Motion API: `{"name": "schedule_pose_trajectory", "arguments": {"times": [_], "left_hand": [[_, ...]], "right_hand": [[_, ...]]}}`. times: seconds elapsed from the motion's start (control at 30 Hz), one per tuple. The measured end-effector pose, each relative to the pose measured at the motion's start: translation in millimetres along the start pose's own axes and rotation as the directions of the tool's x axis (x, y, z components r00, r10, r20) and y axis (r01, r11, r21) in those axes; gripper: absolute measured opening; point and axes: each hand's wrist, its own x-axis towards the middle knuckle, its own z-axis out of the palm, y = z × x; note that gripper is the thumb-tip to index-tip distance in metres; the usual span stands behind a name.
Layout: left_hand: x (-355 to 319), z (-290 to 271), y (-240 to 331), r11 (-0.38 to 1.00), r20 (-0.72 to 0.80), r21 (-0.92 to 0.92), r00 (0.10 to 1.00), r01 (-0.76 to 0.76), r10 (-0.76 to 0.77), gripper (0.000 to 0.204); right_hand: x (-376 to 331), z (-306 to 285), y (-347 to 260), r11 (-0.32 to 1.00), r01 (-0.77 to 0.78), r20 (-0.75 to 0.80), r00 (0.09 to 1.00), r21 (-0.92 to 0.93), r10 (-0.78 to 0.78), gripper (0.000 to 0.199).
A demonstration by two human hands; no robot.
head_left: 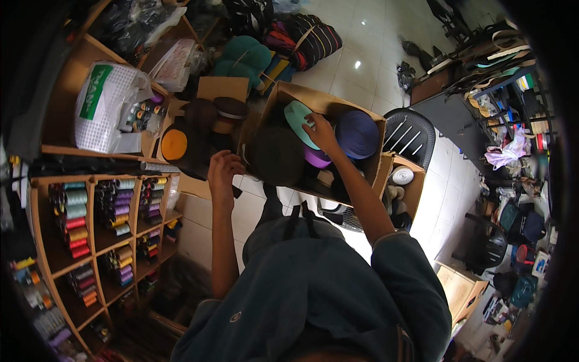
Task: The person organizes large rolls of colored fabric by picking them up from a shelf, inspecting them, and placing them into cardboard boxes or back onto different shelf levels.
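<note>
A cardboard box (327, 99) before me holds several wide coiled rolls of strap or tape. My right hand (321, 133) is inside it, fingers closed on the edge of a mint-green roll (297, 119) that stands tilted. Beside it lie a navy roll (357, 134) and a large black roll (276, 155); a purple roll (316, 158) is partly covered beneath. Just outside the box's left corner, my left hand (224, 171) hovers with loosely bent fingers, and I see nothing in it.
On the left, another cardboard box (222, 88) stands by dark rolls and a yellow-centred roll (174, 144). Wooden shelves (93, 241) hold coloured thread spools. A black chair (410, 137) and a smaller box with a white roll (402, 175) are at the right.
</note>
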Motion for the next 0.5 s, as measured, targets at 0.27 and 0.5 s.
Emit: {"name": "schedule_pose_trajectory", "arguments": {"times": [0.27, 0.5], "left_hand": [[66, -25, 22, 0.988, 0.123, 0.109, 0.985, 0.109, -0.123, 0.037], [97, -22, 15, 0.972, 0.174, 0.149, 0.963, 0.182, -0.207, 0.031]], "right_hand": [[61, 65, -26, 0.753, -0.278, 0.138, 0.888, -0.597, 0.438, 0.082], [67, 83, -2, 0.713, -0.344, 0.084, 0.867, -0.611, 0.491, 0.068]]}}
